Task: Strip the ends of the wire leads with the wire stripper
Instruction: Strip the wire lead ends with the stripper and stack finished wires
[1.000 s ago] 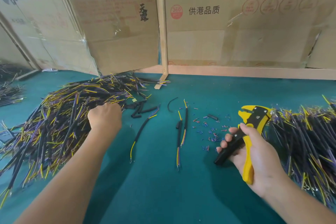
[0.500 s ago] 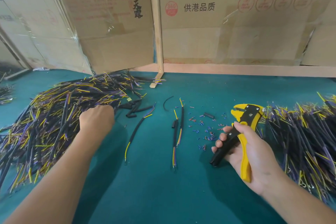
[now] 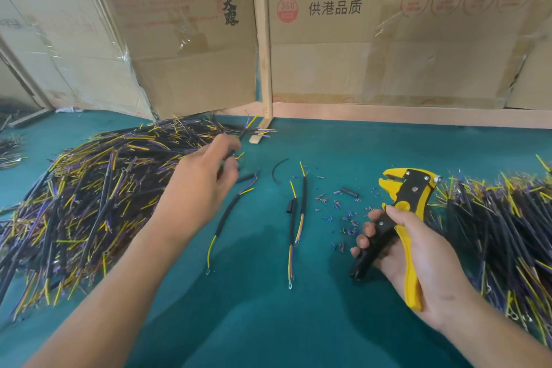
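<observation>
Hands of a person are working over a teal felt-covered table (image 3: 298, 323). Left hand (image 3: 198, 188) is hovering at the near edge of a big heap of black-sleeved leads with yellow and purple ends (image 3: 83, 188), fingers pinching one black-sleeved wire lead (image 3: 243, 133) whose yellow and purple tips are pointing up and away toward a pale wooden post (image 3: 264, 39). Right hand (image 3: 418, 257) is gripping a yellow-and-black wire stripper (image 3: 400, 218) by its handles, fingers curling round the black handle and the yellow handle lying across the palm; the tool's head is pointing up and away, apart from the pinched lead. A second dense pile of the same leads (image 3: 501, 230) is lying just beside that hand, to its right. Between the two hands, three loose black-sleeved leads (image 3: 294, 218) are resting on the felt, near a scatter of tiny blue and red insulation bits (image 3: 343, 212) and a short black tube piece (image 3: 349, 192). Taped brown cardboard boxes printed with Chinese characters (image 3: 388, 39) are standing along the back of the table.
</observation>
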